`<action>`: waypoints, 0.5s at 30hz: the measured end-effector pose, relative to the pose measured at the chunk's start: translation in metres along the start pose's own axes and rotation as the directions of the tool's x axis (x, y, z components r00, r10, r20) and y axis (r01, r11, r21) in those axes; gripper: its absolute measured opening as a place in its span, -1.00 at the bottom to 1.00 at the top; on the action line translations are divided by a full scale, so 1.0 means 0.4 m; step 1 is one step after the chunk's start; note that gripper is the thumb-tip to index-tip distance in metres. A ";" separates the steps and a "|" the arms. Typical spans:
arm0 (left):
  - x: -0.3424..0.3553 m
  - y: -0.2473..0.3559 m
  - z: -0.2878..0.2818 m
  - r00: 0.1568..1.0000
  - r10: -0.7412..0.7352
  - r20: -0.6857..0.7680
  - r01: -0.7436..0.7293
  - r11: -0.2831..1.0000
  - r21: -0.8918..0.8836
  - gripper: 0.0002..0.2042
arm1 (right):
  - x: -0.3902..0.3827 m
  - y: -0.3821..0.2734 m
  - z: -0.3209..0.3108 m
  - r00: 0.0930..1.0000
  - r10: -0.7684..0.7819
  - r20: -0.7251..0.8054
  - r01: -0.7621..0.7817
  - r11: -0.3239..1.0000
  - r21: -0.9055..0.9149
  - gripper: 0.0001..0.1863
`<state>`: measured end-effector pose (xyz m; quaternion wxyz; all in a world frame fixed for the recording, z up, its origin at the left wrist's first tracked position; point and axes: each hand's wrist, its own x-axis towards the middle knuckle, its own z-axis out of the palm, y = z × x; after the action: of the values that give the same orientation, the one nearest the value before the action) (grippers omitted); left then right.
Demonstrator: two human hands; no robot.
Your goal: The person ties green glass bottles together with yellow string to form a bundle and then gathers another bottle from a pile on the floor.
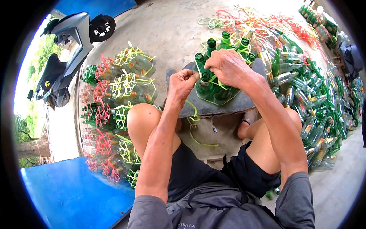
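A cluster of green glass bottles (211, 47) stands upright on a dark slab (187, 110) in front of my knees. Around its base and between its necks runs a yellow-green plastic strap (221, 102). At the cluster's near left edge, my left hand (182, 84) is closed, thumb and forefinger pinching the strap. Over the near bottle necks, my right hand (228, 66) is bent down with its fingertips pinched on the strap, partly hiding the bottles behind it. A loose strap end (193, 116) hangs off the slab's near edge between my legs.
Bundles of strapped bottles (114, 91) lie in rows at the left. A big heap of loose bottles (305, 99) spreads to my right. Tangled red and yellow straps (267, 24) cover the far floor. A scooter (68, 57) stands far left, above a blue sheet (76, 191).
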<state>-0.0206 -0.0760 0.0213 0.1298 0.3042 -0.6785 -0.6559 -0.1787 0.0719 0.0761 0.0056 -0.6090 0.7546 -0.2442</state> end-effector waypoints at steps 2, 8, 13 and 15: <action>0.005 -0.005 0.007 1.000 -0.001 0.001 0.001 1.000 -0.009 -0.82 | 0.010 0.007 0.013 0.999 -0.032 0.019 0.031 0.998 0.046 -0.79; 0.021 -0.004 0.016 0.999 -0.043 0.001 0.043 0.999 -0.019 -0.84 | 0.043 0.013 0.031 0.988 0.010 0.151 -0.044 0.973 0.228 -0.69; 0.041 -0.012 0.020 0.999 -0.044 -0.005 0.044 0.999 0.012 -0.87 | 0.061 0.032 0.024 0.958 0.018 0.287 -0.099 0.957 0.272 -0.63; 0.042 -0.013 0.022 0.999 -0.042 -0.008 0.043 0.999 0.011 -0.86 | 0.066 0.034 0.025 0.953 0.008 0.301 -0.083 0.968 0.237 -0.64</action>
<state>-0.0372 -0.0785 0.0115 0.1167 0.3217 -0.6750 -0.6537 -0.1948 0.0460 0.0699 0.2007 -0.6156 0.7229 -0.2412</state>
